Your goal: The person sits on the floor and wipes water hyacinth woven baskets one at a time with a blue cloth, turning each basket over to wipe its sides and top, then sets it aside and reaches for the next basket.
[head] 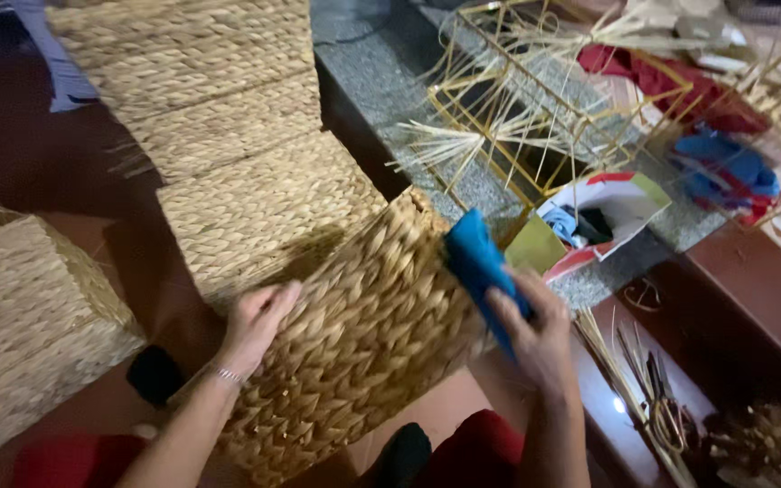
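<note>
A woven straw basket [368, 334] lies tilted on my lap at the centre. My left hand [259, 321] rests flat on its left side and steadies it. My right hand [535, 330] grips a blue cloth [479, 267] and presses it against the basket's upper right edge. A thin bracelet shows on my left wrist.
Stacked woven baskets [228, 117] stand behind, and another basket [24, 334] sits at the left. A yellow wire frame with loose straw [535, 108] lies on a grey stone ledge [381, 81]. An open cardboard box [594, 221], red and blue cloths [725, 163], and straw stalks with scissors [653, 389] lie at the right.
</note>
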A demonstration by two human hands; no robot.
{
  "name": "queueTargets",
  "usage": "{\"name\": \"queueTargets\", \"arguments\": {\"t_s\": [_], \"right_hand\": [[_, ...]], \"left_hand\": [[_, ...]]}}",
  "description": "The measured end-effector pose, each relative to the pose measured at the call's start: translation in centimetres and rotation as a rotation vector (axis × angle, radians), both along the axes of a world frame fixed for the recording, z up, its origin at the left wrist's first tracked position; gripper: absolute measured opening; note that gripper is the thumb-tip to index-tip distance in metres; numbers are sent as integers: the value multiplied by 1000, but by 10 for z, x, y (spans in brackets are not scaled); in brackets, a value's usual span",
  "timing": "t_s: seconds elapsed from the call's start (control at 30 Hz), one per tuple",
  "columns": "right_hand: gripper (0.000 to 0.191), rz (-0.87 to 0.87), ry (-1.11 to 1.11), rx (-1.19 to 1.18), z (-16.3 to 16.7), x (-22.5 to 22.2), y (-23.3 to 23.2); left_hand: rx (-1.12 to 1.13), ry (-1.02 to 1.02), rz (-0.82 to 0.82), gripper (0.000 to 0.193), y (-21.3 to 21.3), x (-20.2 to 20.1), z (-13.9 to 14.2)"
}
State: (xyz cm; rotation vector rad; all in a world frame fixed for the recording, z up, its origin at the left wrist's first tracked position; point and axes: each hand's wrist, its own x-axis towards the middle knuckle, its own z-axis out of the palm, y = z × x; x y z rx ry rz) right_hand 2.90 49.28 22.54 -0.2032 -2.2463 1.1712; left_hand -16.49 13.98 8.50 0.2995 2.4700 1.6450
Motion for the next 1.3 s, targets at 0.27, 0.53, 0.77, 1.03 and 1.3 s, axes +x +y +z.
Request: {"name": "queueTargets", "arguments": {"t_s": [0.27, 0.53, 0.77, 1.03, 1.3], "right_hand": [[55, 166, 95, 454, 54, 24, -124], [57, 407, 63, 614, 9, 20, -184], [40, -156, 44, 799, -30, -98, -120], [43, 20, 123, 1326, -32, -51, -250], [48, 445, 192, 941, -33, -62, -271]], "left_hand": [[241, -202, -74, 42, -67, 16, 13], [153, -28, -18, 41, -79, 49, 95], [355, -37, 57, 42, -122, 57, 80], [352, 86, 215, 44, -144, 52, 56], [358, -24, 136, 45, -174, 46, 64]]}}
